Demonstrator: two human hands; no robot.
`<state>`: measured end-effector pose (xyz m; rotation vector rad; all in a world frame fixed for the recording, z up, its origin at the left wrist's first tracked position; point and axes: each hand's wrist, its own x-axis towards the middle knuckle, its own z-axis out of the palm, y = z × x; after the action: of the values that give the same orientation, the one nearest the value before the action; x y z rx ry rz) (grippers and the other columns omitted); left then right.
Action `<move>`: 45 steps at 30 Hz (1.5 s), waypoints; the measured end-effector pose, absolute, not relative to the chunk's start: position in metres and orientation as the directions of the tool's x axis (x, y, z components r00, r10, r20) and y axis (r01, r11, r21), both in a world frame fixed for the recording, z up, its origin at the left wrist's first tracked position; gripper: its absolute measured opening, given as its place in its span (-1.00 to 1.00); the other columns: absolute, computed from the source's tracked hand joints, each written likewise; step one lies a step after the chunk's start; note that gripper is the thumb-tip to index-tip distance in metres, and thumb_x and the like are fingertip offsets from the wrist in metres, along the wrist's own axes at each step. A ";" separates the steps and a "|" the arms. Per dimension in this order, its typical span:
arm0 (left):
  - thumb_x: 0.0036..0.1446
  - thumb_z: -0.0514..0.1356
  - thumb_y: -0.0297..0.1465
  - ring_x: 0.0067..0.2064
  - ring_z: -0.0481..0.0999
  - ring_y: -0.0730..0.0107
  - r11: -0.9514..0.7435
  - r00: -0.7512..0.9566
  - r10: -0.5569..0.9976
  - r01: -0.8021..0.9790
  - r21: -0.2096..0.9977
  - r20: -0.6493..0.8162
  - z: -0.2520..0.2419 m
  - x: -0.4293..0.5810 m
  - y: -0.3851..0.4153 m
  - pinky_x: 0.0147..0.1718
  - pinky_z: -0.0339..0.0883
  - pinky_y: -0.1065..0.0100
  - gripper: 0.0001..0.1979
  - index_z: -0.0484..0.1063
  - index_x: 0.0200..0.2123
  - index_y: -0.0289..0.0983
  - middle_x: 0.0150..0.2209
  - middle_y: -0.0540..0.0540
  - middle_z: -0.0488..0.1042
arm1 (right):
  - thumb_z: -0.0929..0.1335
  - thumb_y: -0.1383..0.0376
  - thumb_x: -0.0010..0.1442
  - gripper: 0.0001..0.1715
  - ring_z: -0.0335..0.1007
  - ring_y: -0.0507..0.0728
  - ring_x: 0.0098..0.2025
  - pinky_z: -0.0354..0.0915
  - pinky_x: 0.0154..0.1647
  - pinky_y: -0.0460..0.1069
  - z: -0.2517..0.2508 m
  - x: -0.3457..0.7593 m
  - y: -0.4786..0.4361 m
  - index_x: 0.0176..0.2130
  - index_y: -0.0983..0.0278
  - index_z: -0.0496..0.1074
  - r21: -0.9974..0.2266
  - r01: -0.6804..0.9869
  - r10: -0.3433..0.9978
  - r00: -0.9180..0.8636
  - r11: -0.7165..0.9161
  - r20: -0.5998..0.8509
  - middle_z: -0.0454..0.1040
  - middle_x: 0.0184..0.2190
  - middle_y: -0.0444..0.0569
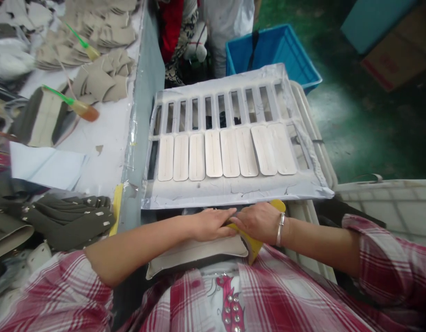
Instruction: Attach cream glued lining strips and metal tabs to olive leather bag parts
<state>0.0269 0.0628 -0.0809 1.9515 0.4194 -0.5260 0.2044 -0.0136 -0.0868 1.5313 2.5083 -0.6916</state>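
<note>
In the head view my left hand point(211, 224) lies with its fingers stretched out over a long off-white piece with a dark edge point(199, 251), close to my body. Beside it my right hand point(259, 222) is closed, a bracelet on its wrist. A bright yellow object point(252, 246) passes under the right hand; a rounded yellow end shows past the knuckles, and its kind is hard to make out. The fingertips of both hands meet. Just beyond them, a white slotted rack point(233, 188) carries a row of pale rounded-corner panels point(213, 154), each marked by a lengthwise line.
On the left table point(109, 157) lie stacks of beige cut pieces point(102, 80), dark grey pieces point(68, 219), white paper point(49, 163) and two glue bottles with green nozzles point(85, 110). A blue crate point(278, 55) stands behind the rack. Cardboard point(396, 60) is at far right.
</note>
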 end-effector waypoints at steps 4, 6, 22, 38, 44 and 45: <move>0.11 -0.08 0.09 0.28 -0.04 0.11 -0.343 0.750 -0.010 0.619 0.707 -0.662 -0.071 0.013 0.069 0.21 -0.13 0.21 -0.15 -0.18 0.28 -0.37 0.29 -0.25 -0.12 | 0.04 0.12 0.32 -0.45 0.40 0.12 -0.44 0.00 -0.53 -0.04 -0.082 0.206 -0.022 -0.41 0.27 0.42 -0.283 0.887 0.800 -0.454 0.364 -0.392 0.49 -0.46 0.00; 0.16 -0.20 0.07 0.27 0.00 0.22 -0.297 0.767 -0.030 0.606 0.738 -0.641 -0.072 0.008 0.073 0.20 -0.12 0.28 -0.26 -0.07 0.26 -0.27 0.29 -0.13 -0.05 | 0.03 0.09 0.31 -0.43 0.40 0.13 -0.43 0.03 -0.52 -0.05 -0.081 0.208 -0.022 -0.43 0.26 0.41 -0.291 0.890 0.803 -0.447 0.352 -0.395 0.49 -0.46 -0.01; 0.07 -0.03 0.09 0.20 0.14 0.13 -0.562 0.828 0.311 0.556 0.613 -0.466 -0.061 0.008 0.031 0.15 0.00 0.22 -0.20 0.03 0.22 -0.34 0.22 -0.24 0.11 | 0.34 0.00 0.06 -0.52 0.36 0.02 -0.47 0.25 -0.50 -0.10 -0.104 0.238 -0.127 -0.20 0.29 0.23 -0.687 -0.053 0.627 -0.465 -0.724 -0.625 0.42 -0.40 -0.08; -0.02 0.19 -0.21 0.07 0.19 0.04 -0.777 0.791 0.609 0.610 0.155 -0.058 -0.076 0.011 -0.032 0.04 0.03 0.11 -0.09 -0.23 0.28 -0.36 0.13 -0.31 0.16 | 0.21 -0.01 0.19 -0.59 0.32 0.01 -0.66 0.20 -0.74 -0.15 -0.086 0.211 -0.112 -0.16 0.26 0.13 -0.752 0.066 0.619 -0.522 -0.656 -0.586 0.42 -0.53 -0.10; -0.03 0.23 -0.28 0.11 0.16 0.02 -0.786 0.793 0.609 0.606 0.124 -0.013 -0.077 0.009 -0.036 0.08 -0.02 0.08 -0.07 -0.26 0.28 -0.33 0.15 -0.31 0.13 | 0.17 -0.05 0.20 -0.55 0.21 -0.03 -0.74 0.17 -0.77 -0.14 -0.092 0.211 -0.097 -0.14 0.24 0.09 -0.750 0.208 0.586 -0.508 -0.628 -0.632 0.38 -0.61 -0.17; -0.03 0.23 -0.28 0.11 0.16 0.02 -0.785 0.792 0.610 0.607 0.125 -0.010 -0.077 0.009 -0.036 0.08 -0.01 0.08 -0.07 -0.26 0.28 -0.33 0.15 -0.31 0.13 | 0.17 -0.05 0.20 -0.56 0.20 -0.04 -0.74 0.17 -0.77 -0.15 -0.093 0.212 -0.096 -0.15 0.24 0.09 -0.752 0.216 0.582 -0.515 -0.622 -0.629 0.37 -0.61 -0.18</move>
<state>0.0087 -0.0363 -0.0768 2.8582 0.9744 0.0465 0.2116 -0.0957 -0.0927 1.6270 1.4229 -2.6011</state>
